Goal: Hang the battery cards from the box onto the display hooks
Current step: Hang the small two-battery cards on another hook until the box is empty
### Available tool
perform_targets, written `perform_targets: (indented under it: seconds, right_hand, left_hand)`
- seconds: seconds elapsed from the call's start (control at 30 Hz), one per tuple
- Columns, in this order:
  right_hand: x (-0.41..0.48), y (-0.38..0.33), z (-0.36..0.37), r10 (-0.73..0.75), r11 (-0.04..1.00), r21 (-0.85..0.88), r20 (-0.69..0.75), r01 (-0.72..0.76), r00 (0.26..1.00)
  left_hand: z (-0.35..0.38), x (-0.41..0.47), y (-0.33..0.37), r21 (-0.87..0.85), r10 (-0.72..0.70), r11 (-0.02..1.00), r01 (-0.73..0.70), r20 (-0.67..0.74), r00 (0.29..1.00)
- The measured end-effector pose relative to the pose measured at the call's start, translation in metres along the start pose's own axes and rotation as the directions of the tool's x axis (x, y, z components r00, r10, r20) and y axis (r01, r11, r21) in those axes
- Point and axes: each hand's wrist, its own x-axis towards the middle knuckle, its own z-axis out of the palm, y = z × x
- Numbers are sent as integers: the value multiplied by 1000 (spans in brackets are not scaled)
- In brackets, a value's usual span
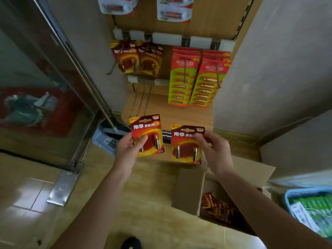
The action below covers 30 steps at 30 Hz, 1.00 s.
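**Desk:** What have the hands got?

**Me:** On my feed the left hand point(129, 146) pinches a red-and-gold cardboard blister card with two batteries point(147, 126) by its left edge, thumb across the front and fingers behind. The right hand point(213, 150) grips a second red-and-gold card of the same kind point(185, 146) at its upper right corner. Both cards stand upright, side by side and apart, in front of the wooden display panel point(206, 24).

**Desk:** And the rest of the stock?

**Me:** More dark red cards point(215, 207) lie in the open brown cardboard box point(188, 191) on the floor, under the right forearm. Matching hung cards point(125, 58) sit at the panel's left. Tall red-and-green multi-battery cards point(179, 87) hang on dark metal hooks point(218, 74) to their right. A pale blue plastic basket point(294, 192) holding green packs is at the right edge.
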Motion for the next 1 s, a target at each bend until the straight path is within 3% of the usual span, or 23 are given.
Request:
perform_targets:
  seconds: [0.2, 0.33, 0.6, 1.0]
  right_hand:
    - [21, -55, 78, -8, 990, 138, -88, 20, 996]
    - [33, -80, 107, -33, 991, 125, -112, 47, 993]
    - [69, -102, 133, -57, 994, 89, -138, 69, 989]
    - [96, -99, 130, -91, 989, 106, -72, 99, 993]
  left_hand:
    - [-75, 43, 43, 34, 89, 995, -92, 89, 992]
    - [-101, 66, 61, -6, 115, 993, -115, 72, 991]
    - [-104, 101, 79, 36, 163, 985, -167, 101, 981]
    - [-109, 120, 89, 39, 106, 993, -112, 131, 986]
